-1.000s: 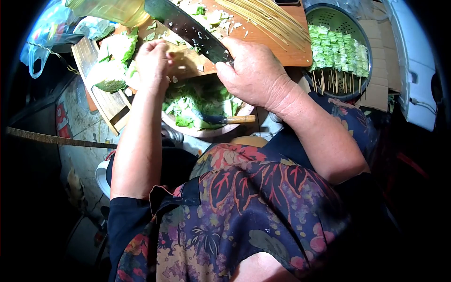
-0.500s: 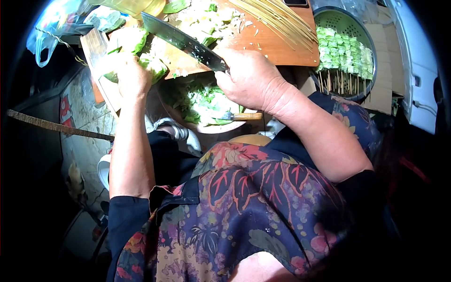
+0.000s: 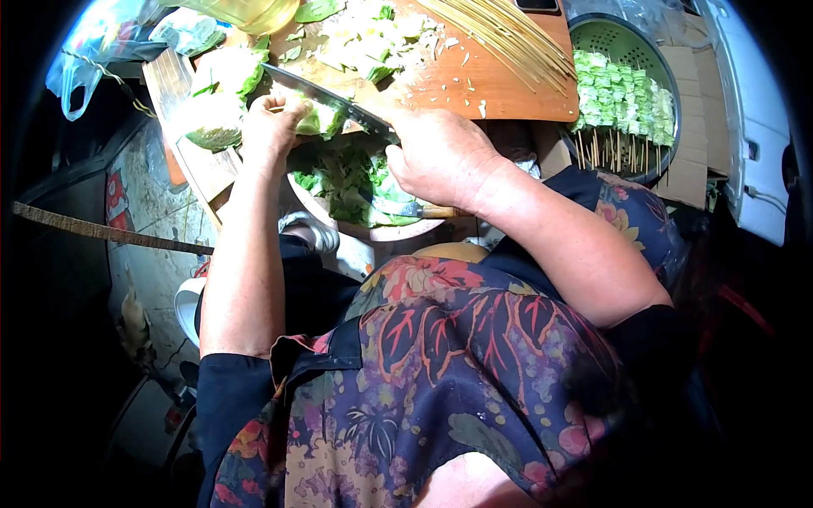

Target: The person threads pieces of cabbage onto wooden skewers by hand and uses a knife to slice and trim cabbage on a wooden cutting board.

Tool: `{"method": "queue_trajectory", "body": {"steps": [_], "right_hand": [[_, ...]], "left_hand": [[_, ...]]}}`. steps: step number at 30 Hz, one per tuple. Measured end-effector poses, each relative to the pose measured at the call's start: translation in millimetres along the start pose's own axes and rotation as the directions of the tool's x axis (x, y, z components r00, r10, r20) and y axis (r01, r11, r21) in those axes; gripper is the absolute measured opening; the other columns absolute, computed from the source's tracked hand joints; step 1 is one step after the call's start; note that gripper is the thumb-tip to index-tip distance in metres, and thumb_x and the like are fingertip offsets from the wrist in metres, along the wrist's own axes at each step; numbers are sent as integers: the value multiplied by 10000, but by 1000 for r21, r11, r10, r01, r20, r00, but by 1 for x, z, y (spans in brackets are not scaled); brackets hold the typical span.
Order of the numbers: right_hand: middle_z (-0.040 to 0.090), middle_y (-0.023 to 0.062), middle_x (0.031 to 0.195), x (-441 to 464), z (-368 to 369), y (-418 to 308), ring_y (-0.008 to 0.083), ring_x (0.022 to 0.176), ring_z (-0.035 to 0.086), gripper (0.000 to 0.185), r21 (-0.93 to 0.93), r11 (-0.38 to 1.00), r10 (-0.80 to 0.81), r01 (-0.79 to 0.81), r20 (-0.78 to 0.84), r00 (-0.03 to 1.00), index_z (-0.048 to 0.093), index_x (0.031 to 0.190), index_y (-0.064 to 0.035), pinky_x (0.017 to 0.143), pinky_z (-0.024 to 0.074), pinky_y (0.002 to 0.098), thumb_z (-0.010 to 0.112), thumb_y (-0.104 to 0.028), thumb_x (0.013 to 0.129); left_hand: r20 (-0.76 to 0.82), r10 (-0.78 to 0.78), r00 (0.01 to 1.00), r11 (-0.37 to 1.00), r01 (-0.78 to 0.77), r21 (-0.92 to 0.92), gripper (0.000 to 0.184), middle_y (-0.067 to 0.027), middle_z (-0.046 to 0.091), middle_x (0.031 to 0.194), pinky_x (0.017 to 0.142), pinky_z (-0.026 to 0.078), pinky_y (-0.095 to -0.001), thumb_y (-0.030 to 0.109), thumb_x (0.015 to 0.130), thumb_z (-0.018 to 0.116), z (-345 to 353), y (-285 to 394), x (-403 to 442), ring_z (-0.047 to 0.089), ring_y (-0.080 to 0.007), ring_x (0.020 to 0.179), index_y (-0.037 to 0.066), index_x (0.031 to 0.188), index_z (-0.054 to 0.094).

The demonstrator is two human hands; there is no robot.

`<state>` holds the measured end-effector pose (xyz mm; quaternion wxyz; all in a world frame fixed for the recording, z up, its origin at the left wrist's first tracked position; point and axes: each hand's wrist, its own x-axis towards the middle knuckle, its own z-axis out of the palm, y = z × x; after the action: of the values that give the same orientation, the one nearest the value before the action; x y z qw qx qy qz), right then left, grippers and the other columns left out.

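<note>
My left hand (image 3: pixel 275 127) is closed on a piece of leafy green vegetable (image 3: pixel 320 120) at the near edge of the cutting board (image 3: pixel 500 89). Wrapped round a handle, my right hand (image 3: pixel 440 152) holds a cleaver (image 3: pixel 326 95), whose dark blade points up and left, just behind that piece. Chopped green bits (image 3: pixel 373 42) lie on the board. Below the board edge, a bowl (image 3: pixel 398 231) holds leaves, with a wooden-handled knife (image 3: pixel 434 211) lying across it. More pale green heads (image 3: pixel 216 123) are left of my left hand.
Thin wooden sticks (image 3: pixel 508 42) lie at the board's right. Beyond them a colander (image 3: pixel 648 59) holds skewered green pieces (image 3: pixel 622 97) on cardboard (image 3: pixel 688 127). A yellowish clear container (image 3: pixel 254 10) stands at the top, and a blue plastic bag (image 3: pixel 85 68) hangs at the left.
My left hand has gone left to the leafy heads and come back right with a piece. The cleaver has moved down, its blade now beside that piece.
</note>
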<state>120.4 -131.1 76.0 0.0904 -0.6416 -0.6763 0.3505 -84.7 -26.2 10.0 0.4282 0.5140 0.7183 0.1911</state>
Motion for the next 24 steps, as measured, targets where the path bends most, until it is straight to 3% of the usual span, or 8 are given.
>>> {"method": "queue_trajectory", "body": {"steps": [1, 2, 5, 9, 11, 14, 24], "right_hand": [[638, 231, 750, 0, -1, -1, 397, 745, 642, 293, -1, 1000, 8, -8, -2, 1000, 546, 1027, 23, 710, 527, 475, 523, -187, 823], [638, 231, 750, 1, -3, -3, 397, 745, 642, 293, -2, 1000, 7, -7, -1, 1000, 546, 1027, 23, 710, 527, 475, 523, -187, 823], [655, 253, 824, 1, -8, -9, 385, 835, 656, 225, -25, 995, 103, -101, 100, 990, 599, 957, 17, 788, 514, 449, 510, -85, 777], [659, 241, 805, 0, 2, -6, 372, 797, 666, 218, -58, 997, 45, -41, 69, 997, 589, 950, 24, 754, 525, 439, 512, -76, 773], [660, 236, 795, -1, 11, -3, 365, 778, 670, 214, -82, 997, 11, -8, 39, 999, 580, 950, 27, 735, 531, 435, 507, -73, 776], [638, 225, 719, -1, 17, -2, 373, 695, 656, 192, -135, 990, -36, 34, -8, 999, 540, 947, 17, 658, 531, 460, 484, -144, 859], [648, 229, 769, 4, 18, -6, 364, 731, 665, 202, -128, 991, -27, 30, 27, 999, 543, 961, 36, 681, 528, 455, 463, -73, 810]], "left_hand": [[22, -67, 998, 984, 69, -166, 413, -126, 644, 964, 568, 503, -243, 148, 768, 761, 0, 4, -4, 614, -141, 723, -33, 1078, 557], [39, -70, 997, 982, 75, -173, 481, -151, 624, 948, 557, 539, -255, 56, 745, 739, -2, 3, -1, 637, -176, 726, -23, 1155, 501], [61, -82, 995, 938, 98, -332, 410, -122, 615, 916, 532, 526, -253, 62, 752, 733, -2, -23, 16, 619, -154, 687, -18, 1096, 525], [35, -72, 997, 928, 80, -364, 284, -95, 613, 873, 521, 519, -253, 33, 769, 695, 3, -31, 17, 601, -137, 650, -6, 1007, 545], [41, -63, 997, 938, 73, -340, 172, -109, 631, 858, 543, 544, -266, -18, 839, 562, 6, -29, 15, 603, -150, 582, -10, 1011, 553], [7, -54, 999, 949, 53, -312, 139, -104, 631, 835, 529, 539, -278, -21, 864, 508, 9, -16, 6, 608, -155, 602, -3, 991, 561], [16, -92, 996, 928, 92, -362, 109, -94, 637, 793, 503, 510, -274, 0, 864, 519, 12, -10, 8, 566, -137, 550, 0, 958, 573]]}}
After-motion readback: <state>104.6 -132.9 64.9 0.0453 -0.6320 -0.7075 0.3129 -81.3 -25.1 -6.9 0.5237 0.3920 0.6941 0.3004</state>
